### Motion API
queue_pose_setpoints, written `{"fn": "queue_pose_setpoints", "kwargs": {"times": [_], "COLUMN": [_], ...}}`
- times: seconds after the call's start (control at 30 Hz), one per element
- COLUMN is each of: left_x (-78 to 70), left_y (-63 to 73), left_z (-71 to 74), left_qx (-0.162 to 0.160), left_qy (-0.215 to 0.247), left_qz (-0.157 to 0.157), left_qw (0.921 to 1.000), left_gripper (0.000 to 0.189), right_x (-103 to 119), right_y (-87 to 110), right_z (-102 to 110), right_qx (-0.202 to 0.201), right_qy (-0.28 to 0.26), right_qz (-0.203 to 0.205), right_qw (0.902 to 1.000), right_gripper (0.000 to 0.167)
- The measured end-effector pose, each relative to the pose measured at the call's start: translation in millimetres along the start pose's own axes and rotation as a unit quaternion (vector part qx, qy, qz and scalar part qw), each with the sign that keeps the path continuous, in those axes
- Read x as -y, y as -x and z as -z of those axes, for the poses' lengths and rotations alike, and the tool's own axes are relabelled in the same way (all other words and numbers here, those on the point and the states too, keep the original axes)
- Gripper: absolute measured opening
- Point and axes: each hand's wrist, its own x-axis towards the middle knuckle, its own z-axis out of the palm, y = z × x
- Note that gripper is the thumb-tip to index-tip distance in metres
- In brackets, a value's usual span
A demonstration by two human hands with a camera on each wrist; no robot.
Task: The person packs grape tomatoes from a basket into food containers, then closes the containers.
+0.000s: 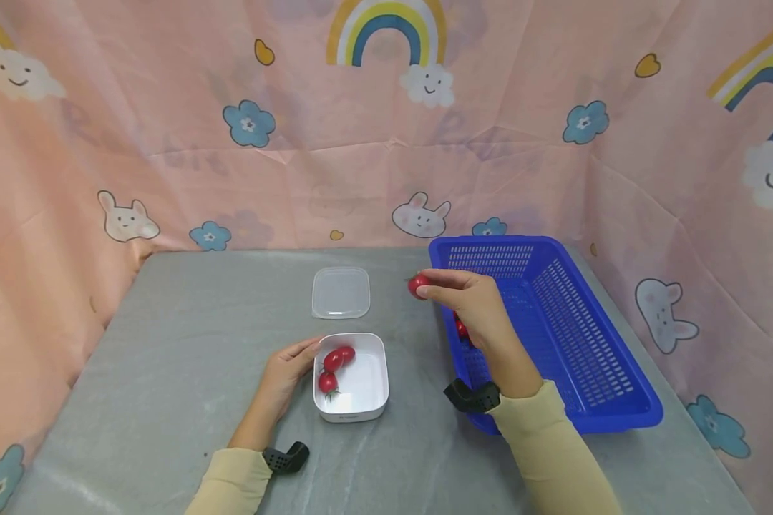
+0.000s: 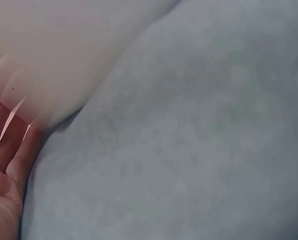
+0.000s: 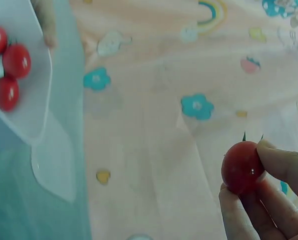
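Between thumb and fingertips, my right hand (image 1: 473, 300) pinches a cherry tomato (image 1: 418, 285) above the table, left of the blue basket's rim. Green stem tips show on that tomato (image 3: 242, 167) in the right wrist view. My left hand (image 1: 288, 372) rests against the left side of a white square box (image 1: 367, 386), its fingers (image 2: 11, 137) lying fairly straight along the wall in the left wrist view. Inside the box, three tomatoes (image 1: 328, 383) lie toward the left. More red tomatoes (image 1: 462, 329) show in the basket, partly hidden by my right hand.
A blue perforated basket (image 1: 608, 332) stands on the right of the grey table (image 1: 187, 357). Behind the box lies a clear lid (image 1: 341, 292), flat on the table. A pink patterned curtain (image 1: 348, 172) hangs around the back and sides.
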Motion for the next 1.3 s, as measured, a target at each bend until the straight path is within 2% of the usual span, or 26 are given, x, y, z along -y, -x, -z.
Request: {"fn": "queue_pose_setpoints", "kwargs": {"times": [0.13,0.67,0.87,1.07,1.3], "left_x": [0.5,-0.6,-0.4,-0.3,0.3], "left_y": [-0.5,0.1,-0.6,-0.7,-1.5], "left_z": [0.2,0.4,-0.5,-0.2,0.3], "left_qx": [0.001,-0.004,-0.004,-0.003,0.002], "left_qy": [-0.002,-0.002,0.000,-0.002,0.007], "left_qz": [-0.001,-0.002,-0.001,-0.004,-0.006], "left_qw": [1.0000,1.0000,1.0000,1.0000,1.0000], "left_gripper": [0.039,0.038,0.037,0.038,0.038], "right_x": [0.1,-0.4,-11.2,-27.9,-50.1], "right_y": [7.8,34.6,34.7,31.8,27.4], "right_z": [-16.4,-61.4,-73.7,-88.2,-107.8], "right_qx": [0.010,0.035,0.032,0.054,0.073], "right_qy": [-0.015,-0.005,0.000,0.004,0.049], "right_qz": [0.006,0.017,0.018,0.048,0.061], "right_qw": [0.9998,0.9992,0.9993,0.9974,0.9943], "right_gripper": [0.039,0.033,0.031,0.027,0.027]}}
